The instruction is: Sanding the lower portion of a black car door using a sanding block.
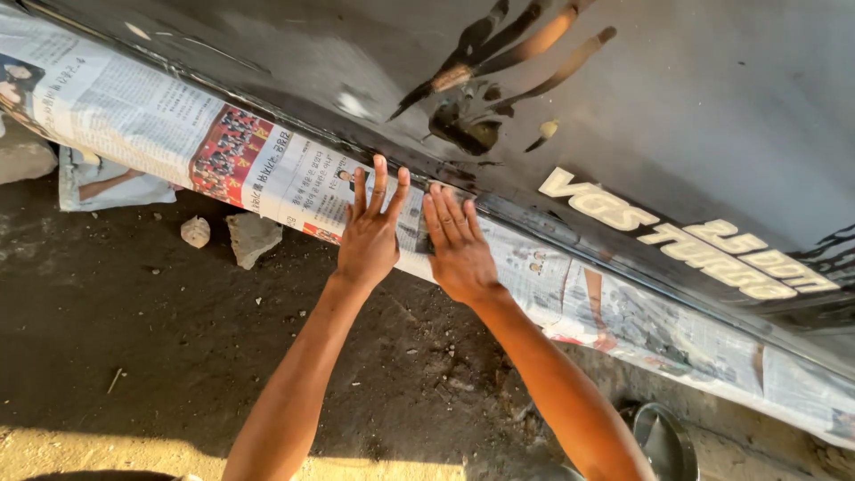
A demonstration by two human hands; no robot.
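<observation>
— Two palms flat, fingers spread — left hand point(367, 239) and right hand point(460, 249) grasp nothing, pressing the printed newspaper strip point(267, 169) along the glossy black car panel point(712, 107). Step?

— Smoothing masking, apparently; the edge above the fingertips likely needs pressing next.

Two stones point(233, 236) are seen lying near each other on the dark dirt ground point(134, 338), a crumpled paper scrap point(107, 185) is seen beside them at the left, and a round metal bowl point(663, 441) is set at the lower right.
</observation>
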